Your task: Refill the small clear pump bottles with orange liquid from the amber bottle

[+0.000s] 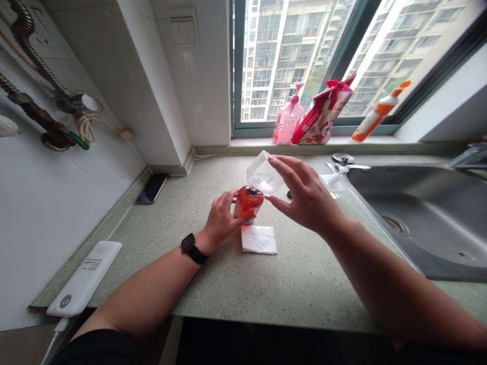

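Left hand (222,215) curled around orange-red bottle (250,201), upright on counter (304,289); contents or tint, cannot tell. Tissue (259,240) just before it. Clear container (262,175) tilted over bottle's neck, contents unclear, pinched by right hand (309,195). Sink (429,218) cut off.

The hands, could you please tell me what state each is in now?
Left hand: closed around the orange bottle.
Right hand: holding the clear container, tilted.

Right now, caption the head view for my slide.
At a speckled counter, the left hand holds an orange bottle, the right hand a clear container tilted at its mouth.
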`<control>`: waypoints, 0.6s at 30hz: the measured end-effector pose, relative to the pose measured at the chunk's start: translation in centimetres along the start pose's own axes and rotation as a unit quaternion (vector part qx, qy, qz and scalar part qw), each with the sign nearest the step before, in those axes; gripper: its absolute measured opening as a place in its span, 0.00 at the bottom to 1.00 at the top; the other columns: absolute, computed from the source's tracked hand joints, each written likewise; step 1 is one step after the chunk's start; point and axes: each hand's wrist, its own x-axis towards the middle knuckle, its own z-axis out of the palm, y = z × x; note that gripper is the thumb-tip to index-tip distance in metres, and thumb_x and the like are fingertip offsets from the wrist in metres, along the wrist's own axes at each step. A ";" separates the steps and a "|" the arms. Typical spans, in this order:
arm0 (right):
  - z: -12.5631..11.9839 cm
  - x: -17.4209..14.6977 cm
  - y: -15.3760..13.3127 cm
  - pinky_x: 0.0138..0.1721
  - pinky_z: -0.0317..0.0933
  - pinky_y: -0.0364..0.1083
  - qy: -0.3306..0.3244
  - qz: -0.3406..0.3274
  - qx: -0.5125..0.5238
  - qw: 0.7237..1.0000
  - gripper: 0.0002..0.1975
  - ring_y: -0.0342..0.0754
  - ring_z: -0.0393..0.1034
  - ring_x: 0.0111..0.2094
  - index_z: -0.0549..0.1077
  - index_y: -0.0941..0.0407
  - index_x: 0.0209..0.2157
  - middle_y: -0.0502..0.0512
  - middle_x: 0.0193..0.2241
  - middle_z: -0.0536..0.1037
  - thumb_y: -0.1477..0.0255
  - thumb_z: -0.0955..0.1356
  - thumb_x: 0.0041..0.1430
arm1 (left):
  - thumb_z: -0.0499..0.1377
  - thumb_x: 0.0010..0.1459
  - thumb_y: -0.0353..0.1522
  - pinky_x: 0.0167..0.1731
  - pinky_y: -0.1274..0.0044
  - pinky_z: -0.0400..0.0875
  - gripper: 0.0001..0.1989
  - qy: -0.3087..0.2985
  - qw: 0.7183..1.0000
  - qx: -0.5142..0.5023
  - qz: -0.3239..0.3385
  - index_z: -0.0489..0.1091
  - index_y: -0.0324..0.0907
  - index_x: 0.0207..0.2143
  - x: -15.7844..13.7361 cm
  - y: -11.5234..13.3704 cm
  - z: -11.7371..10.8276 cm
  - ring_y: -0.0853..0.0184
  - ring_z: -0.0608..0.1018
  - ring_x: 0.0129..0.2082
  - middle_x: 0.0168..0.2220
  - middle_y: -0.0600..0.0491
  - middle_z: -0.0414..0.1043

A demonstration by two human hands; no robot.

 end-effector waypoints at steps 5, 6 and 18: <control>-0.1 0.0 -0.1 0.65 0.66 0.68 -0.004 0.002 0.002 1.000 0.48 0.66 0.71 0.64 0.47 0.45 0.78 0.65 0.66 0.71 0.73 0.72 0.66 | 0.70 0.60 0.54 0.53 0.57 0.79 0.39 -0.001 1.000 -0.008 -0.001 0.65 0.46 0.65 0.0 0.0 0.0 0.54 0.84 0.49 0.58 0.41 0.78; -0.1 0.0 -0.1 0.65 0.66 0.68 -0.005 0.002 0.001 1.000 0.48 0.66 0.70 0.64 0.46 0.44 0.79 0.65 0.66 0.71 0.73 0.72 0.66 | 0.70 0.60 0.54 0.53 0.57 0.80 0.39 -0.001 1.000 -0.009 -0.001 0.65 0.46 0.65 0.1 0.0 0.0 0.54 0.84 0.49 0.58 0.41 0.77; 0.0 0.1 -0.2 0.66 0.65 0.68 -0.005 -0.002 0.004 1.000 0.49 0.67 0.70 0.65 0.45 0.45 0.79 0.65 0.69 0.70 0.74 0.71 0.65 | 0.69 0.60 0.55 0.53 0.59 0.80 0.39 -0.004 1.000 -0.004 -0.003 0.65 0.46 0.65 0.0 0.2 -0.1 0.55 0.84 0.49 0.58 0.41 0.77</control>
